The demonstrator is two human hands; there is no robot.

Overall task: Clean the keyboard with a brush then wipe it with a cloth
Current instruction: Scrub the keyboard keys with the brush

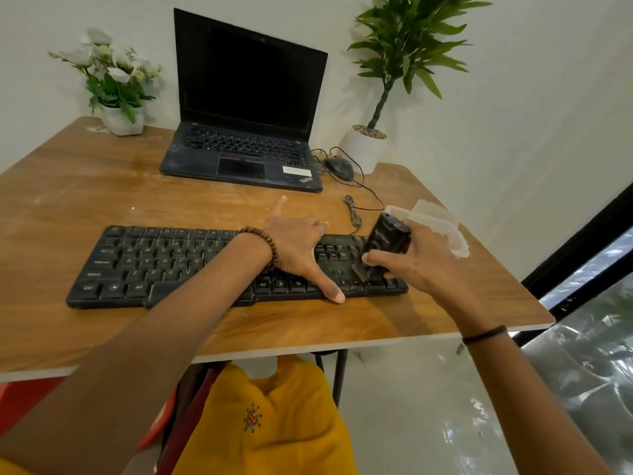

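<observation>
A black keyboard lies across the wooden table in front of me. My left hand lies flat on the keyboard's right-middle part, fingers spread, holding it down. My right hand grips a black brush with a chunky handle. Its bristles touch the keys at the keyboard's right end, near the arrow keys. No cloth shows clearly.
An open black laptop stands behind the keyboard, with a wired mouse to its right. A clear plastic box sits by the right table edge. A flower pot and a potted plant occupy the back corners.
</observation>
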